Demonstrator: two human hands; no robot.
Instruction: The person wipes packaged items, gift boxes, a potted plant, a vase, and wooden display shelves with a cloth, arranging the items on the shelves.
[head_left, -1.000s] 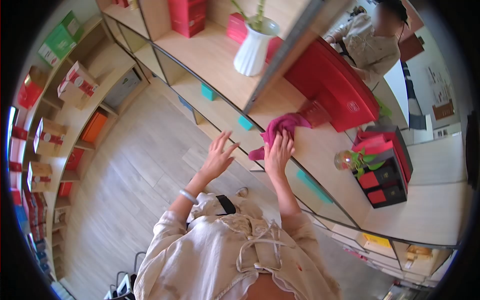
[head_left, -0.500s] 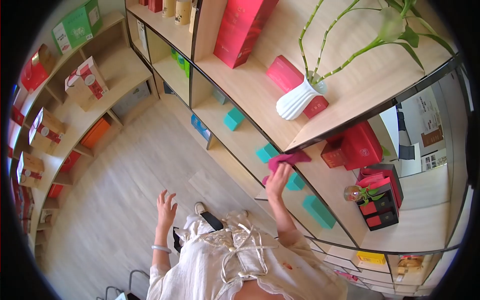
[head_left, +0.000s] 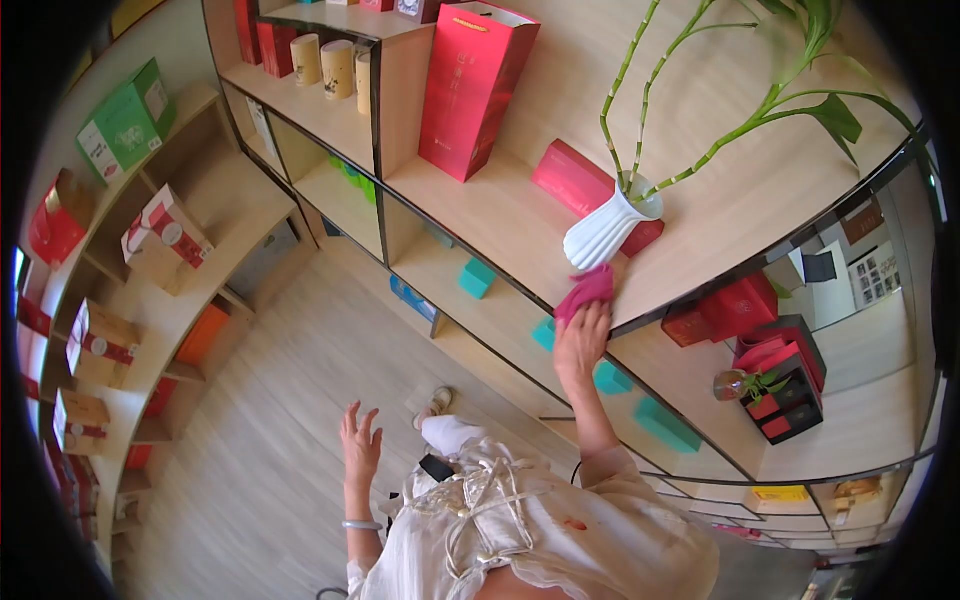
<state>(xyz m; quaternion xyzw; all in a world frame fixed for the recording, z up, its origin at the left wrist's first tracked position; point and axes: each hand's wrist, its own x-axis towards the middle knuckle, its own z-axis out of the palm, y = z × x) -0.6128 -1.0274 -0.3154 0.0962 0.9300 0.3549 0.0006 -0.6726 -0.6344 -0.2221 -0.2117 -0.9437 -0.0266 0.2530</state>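
Note:
My right hand (head_left: 583, 340) presses a crumpled pink cloth (head_left: 588, 290) on the front edge of the wooden shelf (head_left: 480, 215). The cloth lies just below a white ribbed vase (head_left: 605, 230) holding long green stalks. Behind the vase is a pink-red box (head_left: 574, 178), lying flat. My left hand (head_left: 361, 440) hangs in the air over the floor, fingers apart and holding nothing, with a pale bracelet on its wrist.
A tall red gift bag (head_left: 472, 95) stands left of the vase. Teal boxes (head_left: 477, 278) sit on the level below. At the right are a small glass vase (head_left: 731, 384) and a black box (head_left: 790, 405). Curved shelving (head_left: 225, 215) with packages runs along the left.
The view has shifted. My right hand and the cloth have moved from the lower shelf's edge up to the shelf with the white vase. My left hand has moved away from my right.

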